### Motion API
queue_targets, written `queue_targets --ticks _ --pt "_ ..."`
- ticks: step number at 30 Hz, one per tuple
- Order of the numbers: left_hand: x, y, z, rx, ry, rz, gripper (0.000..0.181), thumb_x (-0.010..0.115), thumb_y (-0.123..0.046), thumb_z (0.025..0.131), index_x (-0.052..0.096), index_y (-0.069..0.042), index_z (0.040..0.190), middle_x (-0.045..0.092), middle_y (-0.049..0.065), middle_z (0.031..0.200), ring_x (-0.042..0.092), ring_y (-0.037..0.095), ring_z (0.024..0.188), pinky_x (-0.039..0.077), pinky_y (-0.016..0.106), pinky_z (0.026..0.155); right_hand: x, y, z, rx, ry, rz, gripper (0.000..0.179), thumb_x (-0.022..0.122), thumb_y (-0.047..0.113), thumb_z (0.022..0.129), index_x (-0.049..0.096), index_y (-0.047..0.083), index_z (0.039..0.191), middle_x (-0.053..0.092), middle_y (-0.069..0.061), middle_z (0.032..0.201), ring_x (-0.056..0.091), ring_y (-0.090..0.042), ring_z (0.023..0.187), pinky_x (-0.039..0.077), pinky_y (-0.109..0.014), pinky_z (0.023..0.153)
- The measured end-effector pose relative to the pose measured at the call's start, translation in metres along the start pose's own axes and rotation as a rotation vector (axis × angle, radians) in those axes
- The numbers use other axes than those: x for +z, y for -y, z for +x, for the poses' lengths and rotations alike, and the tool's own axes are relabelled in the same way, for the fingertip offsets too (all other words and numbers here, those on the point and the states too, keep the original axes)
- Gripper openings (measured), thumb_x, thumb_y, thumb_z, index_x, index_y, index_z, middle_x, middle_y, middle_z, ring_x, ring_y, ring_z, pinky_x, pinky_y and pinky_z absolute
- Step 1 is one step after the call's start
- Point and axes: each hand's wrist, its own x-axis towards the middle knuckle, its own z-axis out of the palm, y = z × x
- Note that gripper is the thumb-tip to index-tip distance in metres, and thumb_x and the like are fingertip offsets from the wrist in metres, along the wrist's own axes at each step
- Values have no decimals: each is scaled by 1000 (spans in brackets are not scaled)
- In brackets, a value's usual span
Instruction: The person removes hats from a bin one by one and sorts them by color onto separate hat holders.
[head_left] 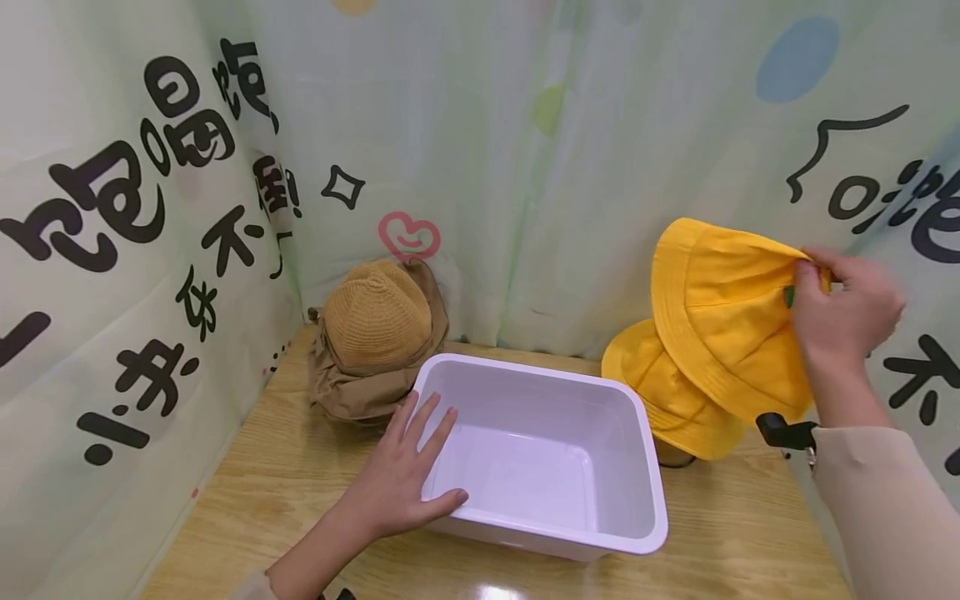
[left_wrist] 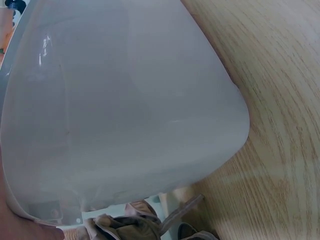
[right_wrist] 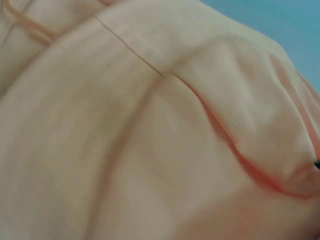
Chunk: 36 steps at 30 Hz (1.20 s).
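My right hand pinches a yellow bucket hat and holds it raised at the right, its wide stitched brim turned left. Behind and below hangs or lies a second yellow hat, partly covered by the first. Cloth of the raised hat fills the right wrist view, blurred. With fingers spread, my left hand rests on the left end of a white plastic tub, the thumb over its front rim. The tub's inside shows bare. In the left wrist view the tub's outer wall takes up most of the picture.
A tan knitted hat sits on brown folded cloth left of the tub, against the back curtain. Something dark, mostly hidden, lies under the yellow hats. Printed curtains enclose the wooden tabletop at the back and both sides.
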Motion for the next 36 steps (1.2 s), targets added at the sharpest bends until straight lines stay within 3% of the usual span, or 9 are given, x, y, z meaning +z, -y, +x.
queue_targets --ticks 3,5,9,12,17,19,27,30,36 --pt "0 0 0 1 -3 -4 95 28 -78 93 37 -5 153 34 25 156 26 52 144 30 63 112 2 -8 -5 -104 239 5 36 59 36 98 74 10 118 70 -17 112 43 3 83 33 -35 89" --pt "0 -1 1 3 -1 -6 96 27 -78 93 37 -5 153 33 26 156 25 52 144 30 63 113 4 -12 -11 -141 415 2 41 59 39 99 72 6 121 68 -21 114 50 -13 92 33 -38 85" --pt "0 -1 1 4 2 4 95 28 -78 93 37 -5 153 34 25 156 26 51 144 30 63 112 12 -11 -21 -176 576 5 47 58 43 99 70 2 121 66 -29 119 51 -41 108 35 -42 81" --pt "0 0 2 1 2 7 94 29 -78 93 38 -5 153 34 25 155 26 51 144 30 62 113 17 -7 -24 -201 555 4 45 59 40 100 71 1 119 66 -29 118 52 -44 110 37 -47 85" --pt "1 0 1 -2 2 9 93 29 -77 93 38 -5 153 36 25 154 27 51 144 30 62 113 18 -1 -18 -209 334 27 36 60 32 100 73 4 117 68 -25 117 55 -43 109 36 -54 95" --pt "1 0 1 -2 3 9 94 29 -77 93 38 -5 153 36 25 154 27 51 144 30 62 113 17 0 -16 -186 301 27 36 59 32 101 72 5 120 68 -24 120 54 -42 111 36 -55 99" --pt "0 -2 4 -2 11 4 95 28 -78 92 38 -5 153 35 27 154 26 51 144 30 64 112 27 -14 -17 -117 697 -26 62 48 51 101 61 -1 132 55 -33 131 43 -50 119 37 -62 99" --pt "-3 -3 6 -22 60 -12 95 32 -79 91 34 -9 155 31 25 157 23 51 145 30 68 109 28 -15 -20 -129 676 -5 62 51 52 100 61 0 133 56 -32 133 44 -50 122 35 -63 101" --pt "-26 -7 24 -106 276 -100 96 48 -80 85 21 -28 160 22 15 164 21 50 147 20 80 105 17 -21 -29 -232 603 73 67 64 48 95 47 13 150 52 -27 141 39 -51 132 27 -68 107"
